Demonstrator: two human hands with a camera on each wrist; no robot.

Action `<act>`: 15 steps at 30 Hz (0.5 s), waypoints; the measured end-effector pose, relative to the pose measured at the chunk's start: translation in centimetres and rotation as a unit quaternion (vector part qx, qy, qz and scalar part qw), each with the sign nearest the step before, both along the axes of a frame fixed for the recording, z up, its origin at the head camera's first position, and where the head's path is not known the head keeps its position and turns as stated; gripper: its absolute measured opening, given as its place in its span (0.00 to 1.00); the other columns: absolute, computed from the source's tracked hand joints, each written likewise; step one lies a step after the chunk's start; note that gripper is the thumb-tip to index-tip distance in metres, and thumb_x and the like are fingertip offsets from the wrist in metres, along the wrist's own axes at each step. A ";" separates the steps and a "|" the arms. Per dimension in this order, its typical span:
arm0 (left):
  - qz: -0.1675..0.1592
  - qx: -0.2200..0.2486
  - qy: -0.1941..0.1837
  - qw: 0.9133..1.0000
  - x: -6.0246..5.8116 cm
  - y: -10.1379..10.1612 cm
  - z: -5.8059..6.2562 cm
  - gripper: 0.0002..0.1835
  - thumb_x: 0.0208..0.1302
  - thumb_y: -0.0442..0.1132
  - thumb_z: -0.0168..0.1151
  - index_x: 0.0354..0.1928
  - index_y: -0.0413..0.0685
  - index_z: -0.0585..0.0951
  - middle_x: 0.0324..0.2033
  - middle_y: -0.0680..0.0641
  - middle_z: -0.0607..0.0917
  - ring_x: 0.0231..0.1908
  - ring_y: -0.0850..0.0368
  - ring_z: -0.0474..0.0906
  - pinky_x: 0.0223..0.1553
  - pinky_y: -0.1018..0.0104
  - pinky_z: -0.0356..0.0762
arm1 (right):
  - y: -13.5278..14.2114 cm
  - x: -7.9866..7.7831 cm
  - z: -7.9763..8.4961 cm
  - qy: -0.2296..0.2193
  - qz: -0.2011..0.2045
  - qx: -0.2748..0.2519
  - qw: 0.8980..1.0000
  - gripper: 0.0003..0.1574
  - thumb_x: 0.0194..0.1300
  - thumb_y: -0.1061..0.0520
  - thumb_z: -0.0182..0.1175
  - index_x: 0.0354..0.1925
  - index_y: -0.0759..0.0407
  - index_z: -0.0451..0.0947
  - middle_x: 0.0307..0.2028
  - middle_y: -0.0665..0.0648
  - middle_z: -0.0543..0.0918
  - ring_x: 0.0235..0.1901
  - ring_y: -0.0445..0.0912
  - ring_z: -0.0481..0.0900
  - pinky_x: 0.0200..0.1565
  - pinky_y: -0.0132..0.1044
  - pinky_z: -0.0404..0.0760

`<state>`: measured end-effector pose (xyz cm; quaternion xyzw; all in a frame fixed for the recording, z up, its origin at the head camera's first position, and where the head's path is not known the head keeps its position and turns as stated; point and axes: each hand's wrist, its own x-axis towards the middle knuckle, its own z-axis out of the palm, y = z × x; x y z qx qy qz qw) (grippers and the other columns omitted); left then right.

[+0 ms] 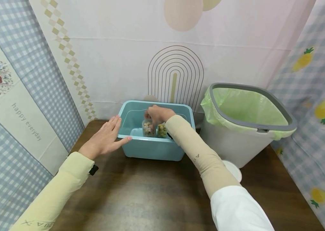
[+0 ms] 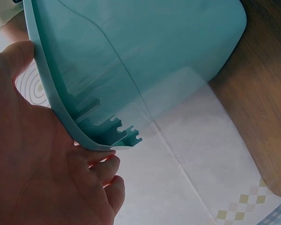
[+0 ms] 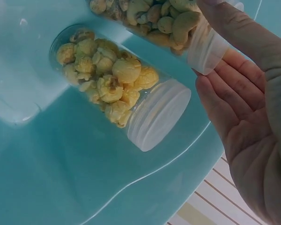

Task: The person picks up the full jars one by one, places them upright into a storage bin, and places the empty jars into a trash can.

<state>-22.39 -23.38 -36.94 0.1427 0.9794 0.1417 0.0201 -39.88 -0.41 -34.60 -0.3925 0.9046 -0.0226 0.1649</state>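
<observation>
A light-blue plastic bin (image 1: pixel 153 148) stands on the dark wooden table. Inside it, my right hand (image 1: pixel 159 114) grips a clear jar of cashews and other nuts (image 1: pixel 148 129) around its pale lid (image 3: pixel 207 52), thumb on one side and fingers on the other. Close beside that is a second clear jar, filled with popcorn (image 3: pixel 107 77), under a whitish screw lid (image 3: pixel 160 115). At the bin's near left corner rests my left hand (image 1: pixel 104 136), its fingers extended along the left rim and the thumb (image 2: pixel 19 56) spread onto the front rim.
A pale grey trash can (image 1: pixel 223 141) with a dark grey rim and green liner (image 1: pixel 234 102) stands right of the bin. A white round lid-like disc (image 1: pixel 234 171) lies by its base, partly behind my right forearm. Patterned cloth (image 1: pixel 107 64) hangs behind and at both sides.
</observation>
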 end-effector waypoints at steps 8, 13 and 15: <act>-0.006 0.007 0.008 1.000 0.0 0.2 0.1 0.56 0.79 0.69 0.46 0.83 0.28 0.43 0.84 0.30 0.43 0.84 0.31 0.39 0.83 0.34 0.41 | 0.0 0.2 1.2 -0.017 0.008 -0.004 1.000 0.38 0.60 0.45 0.80 0.64 0.58 0.81 0.60 0.59 0.84 0.58 0.50 0.81 0.59 0.46 0.83; -0.006 0.000 0.006 1.000 -0.1 0.1 0.1 0.55 0.79 0.69 0.45 0.83 0.28 0.43 0.84 0.30 0.42 0.84 0.31 0.38 0.83 0.34 0.41 | -0.4 0.8 2.8 0.010 0.016 0.006 1.000 0.39 0.67 0.39 0.73 0.67 0.59 0.80 0.63 0.60 0.83 0.62 0.52 0.81 0.63 0.46 0.81; -0.004 -0.003 0.003 1.000 -0.1 0.0 0.1 0.56 0.79 0.70 0.45 0.83 0.28 0.42 0.84 0.30 0.42 0.84 0.32 0.37 0.83 0.34 0.40 | -0.5 1.1 3.7 0.024 0.015 0.007 1.000 0.43 0.69 0.37 0.70 0.71 0.60 0.76 0.68 0.60 0.80 0.67 0.53 0.78 0.68 0.47 0.80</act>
